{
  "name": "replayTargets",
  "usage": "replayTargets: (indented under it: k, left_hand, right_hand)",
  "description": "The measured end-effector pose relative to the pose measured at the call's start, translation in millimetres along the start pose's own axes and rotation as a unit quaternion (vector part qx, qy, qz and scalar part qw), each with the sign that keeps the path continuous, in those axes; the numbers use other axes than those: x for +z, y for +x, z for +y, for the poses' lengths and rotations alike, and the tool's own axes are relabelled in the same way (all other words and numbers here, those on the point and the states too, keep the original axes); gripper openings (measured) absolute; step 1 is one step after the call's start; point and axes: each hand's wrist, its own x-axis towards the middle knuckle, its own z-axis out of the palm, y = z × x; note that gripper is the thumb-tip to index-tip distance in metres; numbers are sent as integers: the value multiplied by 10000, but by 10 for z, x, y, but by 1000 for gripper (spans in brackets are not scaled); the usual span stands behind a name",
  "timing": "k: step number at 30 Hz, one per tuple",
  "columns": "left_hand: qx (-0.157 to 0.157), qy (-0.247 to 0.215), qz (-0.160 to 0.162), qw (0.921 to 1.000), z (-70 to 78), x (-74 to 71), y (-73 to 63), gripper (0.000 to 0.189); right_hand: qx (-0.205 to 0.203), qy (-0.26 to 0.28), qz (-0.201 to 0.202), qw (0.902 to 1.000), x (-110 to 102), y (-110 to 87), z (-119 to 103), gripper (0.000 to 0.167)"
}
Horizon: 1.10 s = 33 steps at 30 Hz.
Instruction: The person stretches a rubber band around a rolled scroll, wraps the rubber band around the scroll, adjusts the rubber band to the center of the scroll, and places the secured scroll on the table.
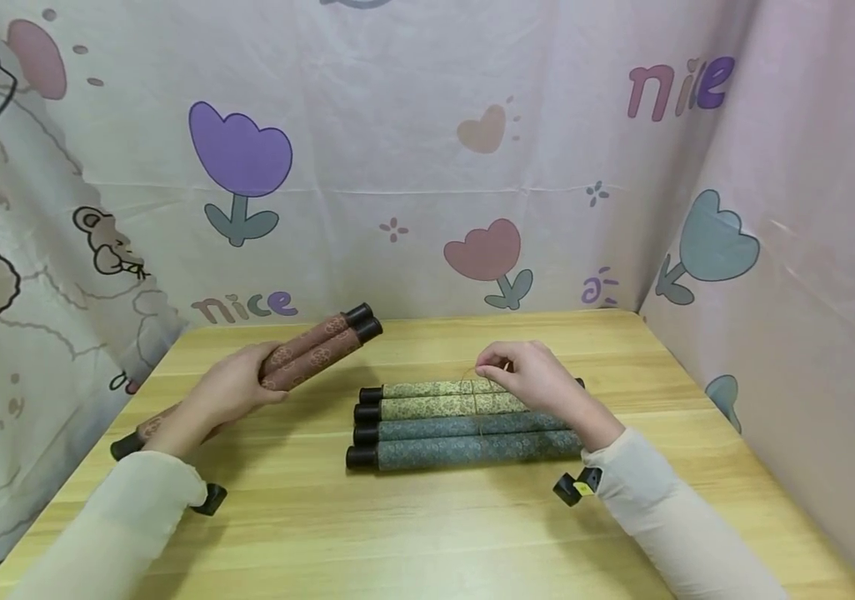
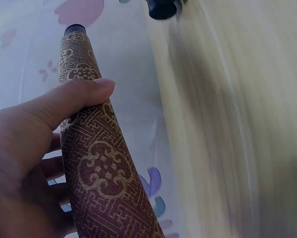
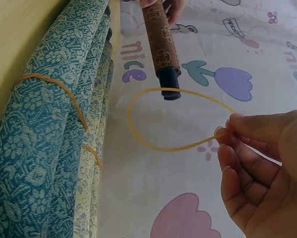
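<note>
My left hand (image 1: 228,383) grips a pair of reddish-brown patterned scrolls (image 1: 322,354) with black end knobs, tilted with their far ends raised. In the left wrist view the thumb lies across one brown scroll (image 2: 106,173), and the fingers wrap behind it. Between thumb and fingertips, my right hand (image 1: 528,379) pinches a thin yellow rubber band (image 3: 130,119), which hangs out as a loose loop. Below that hand lie two yellow scrolls (image 1: 420,407) and two blue scrolls (image 1: 427,450), side by side. Rubber bands circle the blue pair and the yellow pair.
The scrolls lie on a light wooden table (image 1: 412,533). Printed fabric (image 1: 375,125) hangs along its back and both sides. A small black device (image 1: 576,486) is strapped at the right wrist, another (image 1: 210,499) at the left.
</note>
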Motion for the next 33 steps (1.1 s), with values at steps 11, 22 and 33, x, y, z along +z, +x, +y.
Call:
replayTargets:
  k: [11, 22, 33]
  left_hand:
    - [418, 71, 67, 9991, 256, 90, 36, 80]
    - [691, 39, 137, 9975, 397, 214, 51, 85]
    - [959, 96, 101, 9953, 537, 311, 53, 85]
  right_hand:
    - [-192, -15, -40, 9998, -51, 32, -43, 9]
    - [-219, -160, -119, 9996, -97, 49, -113, 10]
    - [-306, -215, -192, 9991, -104, 97, -164, 10]
